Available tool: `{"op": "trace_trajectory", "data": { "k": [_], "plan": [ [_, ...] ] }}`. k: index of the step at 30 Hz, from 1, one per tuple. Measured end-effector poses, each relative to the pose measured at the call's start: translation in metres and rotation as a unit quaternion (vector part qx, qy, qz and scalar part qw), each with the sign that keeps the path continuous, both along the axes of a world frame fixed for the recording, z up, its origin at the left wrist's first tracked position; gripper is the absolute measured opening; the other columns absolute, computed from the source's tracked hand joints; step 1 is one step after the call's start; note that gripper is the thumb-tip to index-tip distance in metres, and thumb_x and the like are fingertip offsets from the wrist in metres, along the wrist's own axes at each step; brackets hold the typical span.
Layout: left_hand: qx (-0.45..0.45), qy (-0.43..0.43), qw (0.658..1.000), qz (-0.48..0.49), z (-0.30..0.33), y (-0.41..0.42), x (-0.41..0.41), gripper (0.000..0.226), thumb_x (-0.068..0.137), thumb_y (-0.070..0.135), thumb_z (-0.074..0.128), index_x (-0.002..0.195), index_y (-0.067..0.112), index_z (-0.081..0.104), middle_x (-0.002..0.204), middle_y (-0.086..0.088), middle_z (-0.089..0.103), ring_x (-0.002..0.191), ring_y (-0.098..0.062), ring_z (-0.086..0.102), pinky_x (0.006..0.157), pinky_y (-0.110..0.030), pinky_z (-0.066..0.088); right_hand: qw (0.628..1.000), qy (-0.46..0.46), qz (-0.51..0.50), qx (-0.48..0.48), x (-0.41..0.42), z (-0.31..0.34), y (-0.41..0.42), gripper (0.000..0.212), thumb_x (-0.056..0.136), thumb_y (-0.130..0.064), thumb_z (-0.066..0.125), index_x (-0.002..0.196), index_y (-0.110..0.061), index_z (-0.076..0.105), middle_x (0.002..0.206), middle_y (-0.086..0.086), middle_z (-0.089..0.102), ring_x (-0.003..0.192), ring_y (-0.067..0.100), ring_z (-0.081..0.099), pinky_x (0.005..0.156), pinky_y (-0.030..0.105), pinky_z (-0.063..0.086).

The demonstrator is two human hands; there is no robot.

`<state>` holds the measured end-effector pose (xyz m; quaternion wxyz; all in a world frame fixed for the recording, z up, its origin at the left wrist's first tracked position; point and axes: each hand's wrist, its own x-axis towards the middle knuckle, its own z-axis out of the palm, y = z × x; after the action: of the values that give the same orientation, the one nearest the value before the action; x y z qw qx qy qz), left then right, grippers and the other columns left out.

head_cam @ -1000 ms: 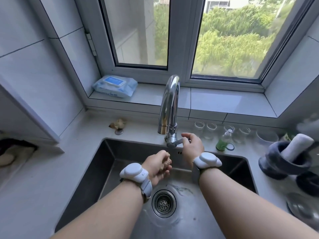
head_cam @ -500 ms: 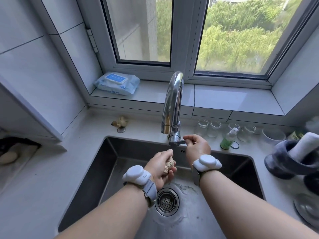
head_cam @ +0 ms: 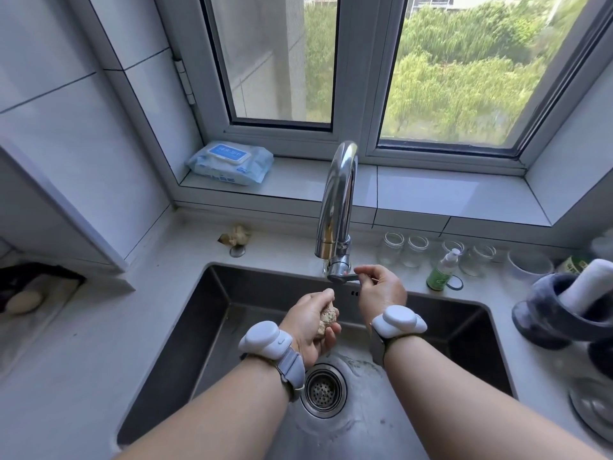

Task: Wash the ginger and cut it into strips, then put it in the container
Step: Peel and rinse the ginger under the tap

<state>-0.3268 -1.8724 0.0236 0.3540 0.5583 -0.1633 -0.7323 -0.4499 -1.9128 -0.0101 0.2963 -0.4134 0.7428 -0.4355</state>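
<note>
My left hand (head_cam: 310, 322) grips the ginger (head_cam: 328, 318) at mid-frame; my right hand (head_cam: 381, 287) pinches the lever (head_cam: 343, 277). A hard flow could knock the ginger into the drain (head_cam: 323, 390).

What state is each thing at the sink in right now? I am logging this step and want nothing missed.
ginger: whole, uncut, held over the sink
left hand: curled round the ginger
right hand: pinching the tap lever
tap lever: gripped; no stream visible
sink: wet around the drain
jars: upright, lidless, look empty
wipes pack: flap closed, on the sill
mortar: upright, pestle leaning inside
</note>
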Motion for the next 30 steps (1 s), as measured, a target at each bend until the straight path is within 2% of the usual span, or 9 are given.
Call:
{"op": "trace_trajectory", "data": {
  "k": [6, 10, 13, 15, 18, 20, 23, 27, 30],
  "plan": [
    [0.008, 0.012, 1.000, -0.004, -0.001, 0.001, -0.001, 0.016, 0.094, 0.031, 0.058, 0.089, 0.017, 0.051, 0.068, -0.002, 0.053, 0.041, -0.010, 0.047, 0.034, -0.012, 0.035, 1.000, -0.011, 0.005, 0.000, 0.000, 0.000, 0.003, 0.016, 0.093, -0.015, 0.064, 0.090, -0.027, 0.074, 0.097, -0.002, 0.073, 0.091, 0.019, 0.066, 0.077, 0.022, 0.042],
    [0.007, 0.005, 1.000, 0.001, -0.005, 0.001, 0.000, 0.021, 0.094, 0.036, 0.056, 0.091, 0.017, 0.048, 0.069, -0.002, 0.051, 0.043, -0.009, 0.049, 0.034, -0.013, 0.037, 0.999, 0.011, -0.038, -0.019, 0.006, 0.004, 0.011, 0.020, 0.094, -0.015, 0.061, 0.113, -0.017, 0.067, 0.108, -0.001, 0.065, 0.091, 0.014, 0.058, 0.078, 0.017, 0.035],
    [-0.008, -0.009, 1.000, 0.027, -0.010, -0.001, 0.000, 0.007, 0.099, 0.018, 0.048, 0.092, 0.014, 0.048, 0.071, -0.006, 0.050, 0.050, -0.014, 0.051, 0.038, -0.017, 0.044, 0.993, -0.017, -0.114, 0.009, 0.012, 0.006, 0.023, 0.016, 0.094, -0.017, 0.058, 0.108, -0.011, 0.063, 0.107, 0.005, 0.060, 0.083, 0.015, 0.051, 0.076, 0.022, 0.035],
    [-0.025, -0.013, 0.999, 0.035, -0.012, -0.001, 0.000, 0.019, 0.099, 0.005, 0.042, 0.082, 0.012, 0.047, 0.066, -0.007, 0.049, 0.050, -0.015, 0.050, 0.039, -0.018, 0.044, 0.993, -0.078, -0.062, 0.065, 0.021, 0.002, 0.031, 0.015, 0.091, -0.026, 0.059, 0.095, -0.014, 0.065, 0.097, 0.004, 0.069, 0.082, 0.020, 0.060, 0.076, 0.028, 0.044],
    [-0.033, -0.043, 0.998, 0.034, -0.014, 0.004, 0.002, 0.031, 0.102, 0.023, 0.042, 0.081, 0.009, 0.059, 0.063, -0.005, 0.056, 0.046, -0.012, 0.052, 0.038, -0.018, 0.041, 0.962, -0.218, 0.094, 0.136, 0.038, -0.003, 0.046, 0.030, 0.085, -0.047, 0.061, 0.093, -0.019, 0.069, 0.083, 0.001, 0.071, 0.071, 0.018, 0.066, 0.072, 0.040, 0.056],
    [-0.023, -0.074, 0.996, 0.037, -0.015, 0.006, 0.006, 0.041, 0.101, 0.039, 0.040, 0.092, 0.007, 0.065, 0.070, -0.008, 0.060, 0.049, -0.015, 0.054, 0.038, -0.018, 0.040, 0.920, -0.324, 0.156, 0.155, 0.046, -0.001, 0.056, 0.027, 0.094, -0.042, 0.060, 0.107, -0.018, 0.066, 0.082, 0.001, 0.065, 0.057, 0.007, 0.058, 0.057, 0.030, 0.051],
    [-0.007, -0.099, 0.995, 0.033, -0.019, 0.007, 0.015, 0.056, 0.099, 0.050, 0.033, 0.099, 0.005, 0.066, 0.082, -0.014, 0.069, 0.049, -0.018, 0.060, 0.035, -0.016, 0.037, 0.859, -0.444, 0.199, 0.159, 0.043, 0.006, 0.062, 0.026, 0.098, -0.023, 0.060, 0.122, -0.015, 0.056, 0.093, 0.006, 0.062, 0.061, 0.006, 0.060, 0.058, 0.024, 0.054],
    [-0.009, -0.131, 0.991, 0.030, -0.020, 0.008, 0.025, 0.062, 0.101, 0.050, 0.028, 0.101, 0.002, 0.067, 0.094, -0.020, 0.072, 0.050, -0.021, 0.063, 0.037, -0.016, 0.039, 0.817, -0.499, 0.248, 0.150, 0.039, 0.015, 0.063, 0.035, 0.098, -0.001, 0.053, 0.131, -0.012, 0.053, 0.102, 0.015, 0.059, 0.073, 0.019, 0.059, 0.063, 0.031, 0.060],
    [-0.041, -0.186, 0.982, 0.005, -0.016, 0.004, 0.026, 0.061, 0.101, 0.048, 0.027, 0.089, 0.006, 0.070, 0.068, -0.010, 0.069, 0.048, -0.021, 0.056, 0.043, -0.023, 0.045, 0.855, -0.439, 0.246, 0.123, 0.048, 0.023, 0.063, 0.025, 0.100, -0.008, 0.053, 0.124, -0.012, 0.052, 0.088, 0.013, 0.058, 0.063, 0.019, 0.056, 0.059, 0.036, 0.059]
  ]
}}
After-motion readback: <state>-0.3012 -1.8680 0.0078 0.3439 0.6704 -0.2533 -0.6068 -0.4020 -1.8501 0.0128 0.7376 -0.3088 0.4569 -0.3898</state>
